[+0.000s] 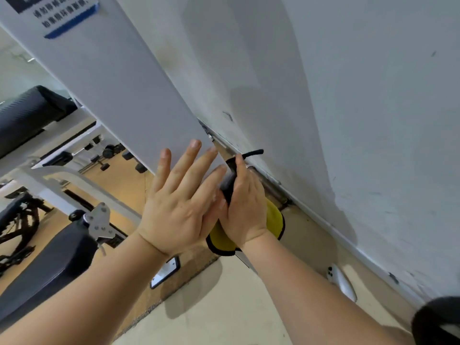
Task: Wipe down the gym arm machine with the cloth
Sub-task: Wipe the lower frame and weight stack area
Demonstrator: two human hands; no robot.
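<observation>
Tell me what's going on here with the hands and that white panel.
A person is cleaning a gym machine. Their right hand grips a yellow cloth with black trim, bunched at the lower end of the machine's white panel, close to the wall. The left hand is open, fingers spread flat at the panel's edge beside it. A padded black seat sits at lower left.
</observation>
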